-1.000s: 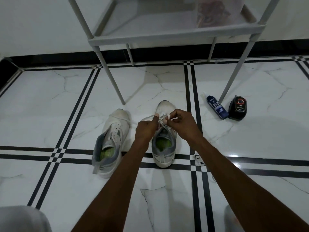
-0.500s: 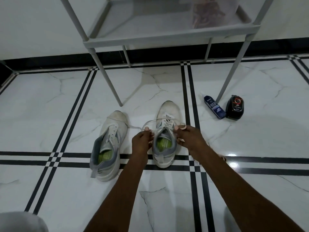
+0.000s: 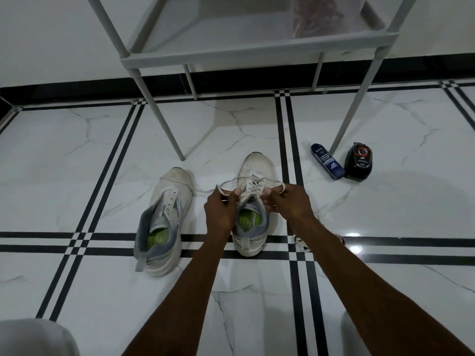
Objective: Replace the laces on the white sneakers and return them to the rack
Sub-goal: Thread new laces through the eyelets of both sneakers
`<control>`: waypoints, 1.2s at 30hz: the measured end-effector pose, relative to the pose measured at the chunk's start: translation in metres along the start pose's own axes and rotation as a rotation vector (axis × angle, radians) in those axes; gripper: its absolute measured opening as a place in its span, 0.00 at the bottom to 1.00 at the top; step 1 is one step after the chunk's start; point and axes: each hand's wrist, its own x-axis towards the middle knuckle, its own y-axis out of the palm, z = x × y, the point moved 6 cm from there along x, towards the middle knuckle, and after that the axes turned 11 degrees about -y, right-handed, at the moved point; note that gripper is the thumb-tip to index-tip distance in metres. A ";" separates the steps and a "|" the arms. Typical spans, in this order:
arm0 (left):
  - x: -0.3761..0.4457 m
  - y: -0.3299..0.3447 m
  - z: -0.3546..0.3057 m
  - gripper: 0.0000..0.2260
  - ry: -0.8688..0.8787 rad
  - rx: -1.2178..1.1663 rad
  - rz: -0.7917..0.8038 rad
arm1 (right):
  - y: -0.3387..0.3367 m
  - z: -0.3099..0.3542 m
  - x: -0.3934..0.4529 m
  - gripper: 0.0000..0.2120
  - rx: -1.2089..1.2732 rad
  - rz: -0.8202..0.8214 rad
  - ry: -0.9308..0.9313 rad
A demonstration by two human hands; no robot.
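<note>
I am pinching one end of the flat white lace (image 3: 253,179) between the thumb and curled fingers of my left hand (image 3: 222,210), and I am looping the other end round the curled fingers of my right hand (image 3: 288,202). Both hands are hovering just above the tongue of the laced white sneaker with the grey collar and green insole (image 3: 253,209), one at each side of it, and the lace is arching from hand to hand across the shoe's upper eyelets. I am taking this sneaker as my landmark.

Crossings are showing down its throat, so I am judging the threading on it as done or nearly done, with the drawing tight and the knot left. Just to the left of it, the second white sneaker with bare eyelets and an open grey collar (image 3: 164,222) is lying unlaced on the white marble-patterned floor with black stripes (image 3: 77,176); that whole shoe is waiting. Just behind and right of the laced sneaker, partly hidden by my right forearm, a small pale bundle (image 3: 300,244) is lying; I cannot tell what it is.

Beyond the sneaker's toe, the grey metal rack with a flat shelf (image 3: 257,55) is standing, holding neither shoe. Near its right leg, a dark blue cleaner bottle (image 3: 327,161) and a black polish sponge case (image 3: 358,160) are lying side by side. Returning the pair is not yet begun.
</note>
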 end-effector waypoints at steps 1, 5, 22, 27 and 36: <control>-0.002 0.000 -0.001 0.12 0.001 -0.001 -0.011 | 0.000 -0.003 0.001 0.07 -0.003 -0.023 0.021; -0.006 0.003 0.008 0.12 -0.089 -0.019 -0.075 | 0.004 -0.009 0.000 0.07 -0.024 -0.091 0.088; -0.006 -0.040 -0.116 0.12 0.076 -0.277 0.195 | 0.040 0.142 0.000 0.14 -0.048 0.157 -0.080; -0.015 -0.052 -0.166 0.13 0.204 -0.213 0.186 | 0.047 0.191 -0.005 0.12 -0.041 0.131 -0.187; -0.035 -0.076 -0.248 0.12 0.347 -0.269 0.115 | 0.051 0.273 -0.010 0.14 -0.129 0.083 -0.452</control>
